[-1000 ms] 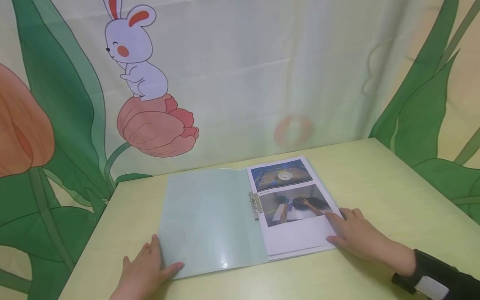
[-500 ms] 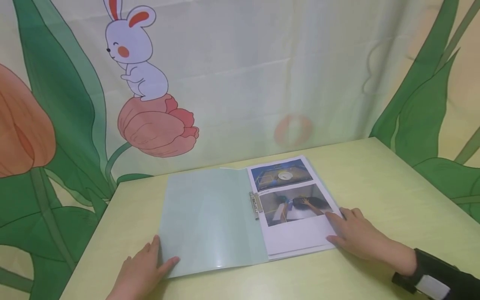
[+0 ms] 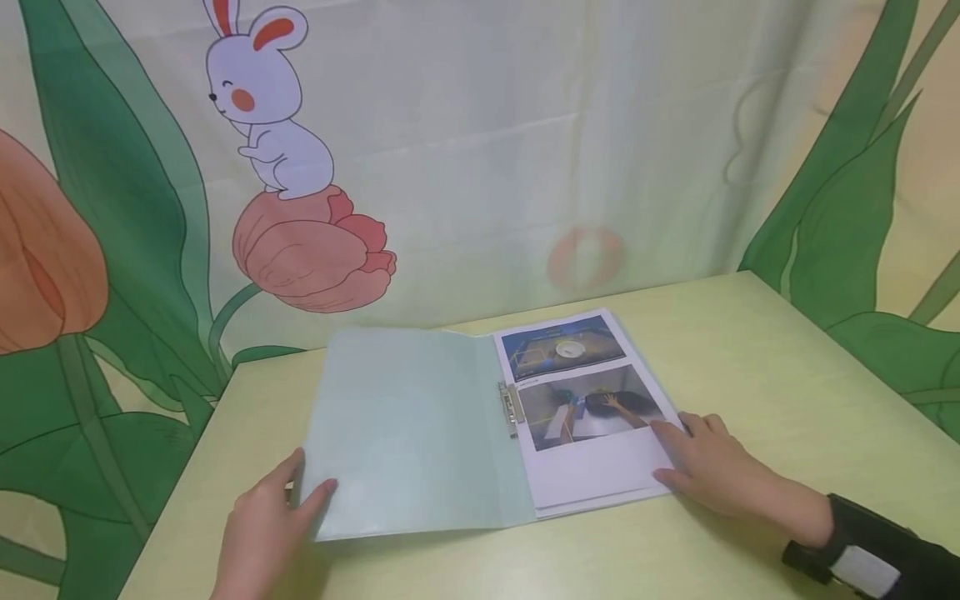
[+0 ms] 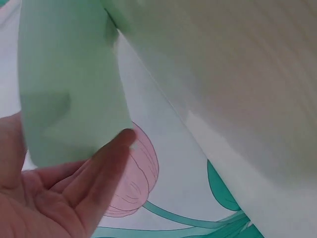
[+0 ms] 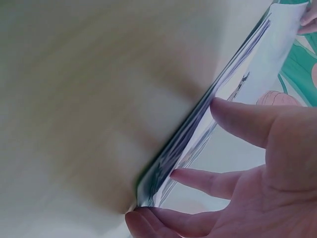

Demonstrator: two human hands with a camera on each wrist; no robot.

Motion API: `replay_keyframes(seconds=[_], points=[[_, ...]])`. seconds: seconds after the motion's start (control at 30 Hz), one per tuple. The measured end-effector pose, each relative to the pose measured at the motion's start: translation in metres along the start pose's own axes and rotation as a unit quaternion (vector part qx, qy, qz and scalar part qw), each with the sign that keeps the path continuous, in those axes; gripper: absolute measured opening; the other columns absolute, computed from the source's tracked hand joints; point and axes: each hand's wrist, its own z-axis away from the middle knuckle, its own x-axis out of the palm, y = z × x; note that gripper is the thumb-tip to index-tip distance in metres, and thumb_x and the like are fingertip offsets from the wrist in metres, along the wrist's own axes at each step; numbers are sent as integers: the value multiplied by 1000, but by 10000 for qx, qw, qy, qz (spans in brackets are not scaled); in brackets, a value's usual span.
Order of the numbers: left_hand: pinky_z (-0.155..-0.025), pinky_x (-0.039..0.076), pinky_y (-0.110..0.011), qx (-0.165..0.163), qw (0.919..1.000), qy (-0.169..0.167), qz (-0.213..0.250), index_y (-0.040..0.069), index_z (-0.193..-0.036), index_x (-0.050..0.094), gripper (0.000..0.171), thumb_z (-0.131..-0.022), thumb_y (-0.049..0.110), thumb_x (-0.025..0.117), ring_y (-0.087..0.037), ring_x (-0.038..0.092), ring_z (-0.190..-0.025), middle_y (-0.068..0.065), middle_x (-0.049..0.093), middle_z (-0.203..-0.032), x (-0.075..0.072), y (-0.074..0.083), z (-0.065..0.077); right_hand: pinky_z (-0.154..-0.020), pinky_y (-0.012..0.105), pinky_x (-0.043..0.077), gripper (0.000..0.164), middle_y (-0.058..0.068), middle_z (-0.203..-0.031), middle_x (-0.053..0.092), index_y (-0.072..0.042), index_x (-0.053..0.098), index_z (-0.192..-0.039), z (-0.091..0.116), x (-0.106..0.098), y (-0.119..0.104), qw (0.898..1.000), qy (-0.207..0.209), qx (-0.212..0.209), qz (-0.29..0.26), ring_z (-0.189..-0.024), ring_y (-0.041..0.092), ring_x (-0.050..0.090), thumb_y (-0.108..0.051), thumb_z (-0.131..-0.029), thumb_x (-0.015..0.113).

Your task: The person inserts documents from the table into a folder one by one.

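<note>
An open folder lies on the yellow-green table [image 3: 787, 375]. Its pale green translucent cover [image 3: 405, 425] spreads to the left. A stack of printed pages [image 3: 592, 475] sits on the right under a metal clip [image 3: 511, 408]. My left hand [image 3: 311, 473] pinches the cover's near left corner, thumb on top, and that corner is raised off the table. The left wrist view shows the cover [image 4: 69, 84] held against my thumb [image 4: 106, 168]. My right hand [image 3: 663, 454] rests with straight fingers on the pages' lower right edge, also seen against the page stack [image 5: 208, 124].
A hanging cloth [image 3: 525, 167] printed with a rabbit, tulips and leaves backs the table's far edge. A black strap [image 3: 862, 550] wraps my right wrist. Bare tabletop [image 3: 750, 333] surrounds the folder.
My left hand has drawn back to the left and lifted the cover's near left corner off the table. The right hand and the pages have stayed put.
</note>
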Motion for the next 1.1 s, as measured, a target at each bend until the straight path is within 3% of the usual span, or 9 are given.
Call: replay_keyframes(seconds=[0.1, 0.27, 0.33, 0.43, 0.5, 0.67, 0.77, 0.9, 1.1], points=[[-86, 49, -46, 48, 9972, 607, 445, -5, -140, 49, 62, -92, 30, 70, -41, 63, -106, -23, 54, -131, -3, 7, 2, -80, 60, 44, 60, 36, -118, 49, 0, 56, -131, -1, -1, 0, 10000, 6, 23, -21, -103, 50, 49, -34, -85, 76], [-67, 45, -8, 253, 9807, 1432, 1306, 3, -137, 56, 46, -97, 25, 64, -31, 69, -95, -16, 60, -126, -7, 21, 8, -80, 59, 45, 66, 36, -117, 50, 4, 52, -132, -1, -2, 0, 9998, 116, -5, -165, -102, 50, 50, -33, -84, 77], [-67, 39, 0, 235, 9728, 1535, 1722, 8, -139, 56, 44, -99, 26, 61, -14, 70, -96, -12, 61, -127, -8, 27, 10, -83, 58, 43, 71, 36, -118, 50, 7, 48, -134, -2, -3, 0, 9996, 130, 12, -265, -104, 50, 50, -34, -84, 77], [-78, 42, -4, 404, 9574, 1665, 2324, 14, -140, 55, 40, -101, 24, 58, 9, 59, -104, -8, 60, -128, -9, 37, 13, -89, 57, 40, 78, 36, -122, 49, 12, 42, -137, -4, -4, 0, 9991, 77, 64, -423, -109, 50, 49, -35, -86, 75], [-84, 41, -6, 737, 9461, 1794, 2594, 15, -141, 52, 40, -101, 19, 57, 18, 51, -105, -6, 60, -128, -9, 43, 14, -92, 57, 37, 79, 36, -125, 48, 15, 39, -137, -5, -5, -1, 9986, 42, 72, -523, -112, 50, 48, -35, -87, 74], [-85, 42, -8, 2072, 9144, 2115, 2760, 11, -148, 43, 54, -97, 5, 59, 10, 55, -106, -6, 62, -123, -1, 57, 14, -96, 56, 35, 79, 36, -127, 47, 17, 37, -137, -6, -7, -5, 9971, 7, 74, -761, -115, 49, 47, -32, -88, 74], [-85, 41, -10, 2719, 9050, 2052, 2550, 6, -142, 47, 49, -96, 9, 62, 4, 58, -99, -3, 64, -114, 6, 65, 10, -95, 57, 35, 78, 36, -127, 47, 17, 37, -137, -7, -7, -6, 9967, -3, 75, -811, -115, 49, 46, -31, -88, 74], [-90, 44, -19, 3095, 9130, 1610, 2114, 6, -129, 52, 43, -93, 23, 69, -10, 61, -103, 5, 60, -114, 17, 78, 7, -95, 57, 36, 78, 36, -127, 47, 17, 37, -138, -9, -7, -8, 9957, -50, 137, -915, -115, 51, 46, -30, -88, 73], [-103, 38, -40, 3284, 9284, 703, 1587, 16, -156, 24, 87, -89, 42, 72, -21, 43, -134, 5, 36, -151, 37, 101, 3, -93, 57, 38, 72, 36, -126, 47, 17, 37, -139, -11, -7, -9, 9930, -60, 236, -1153, -112, 51, 46, -26, -91, 70]])
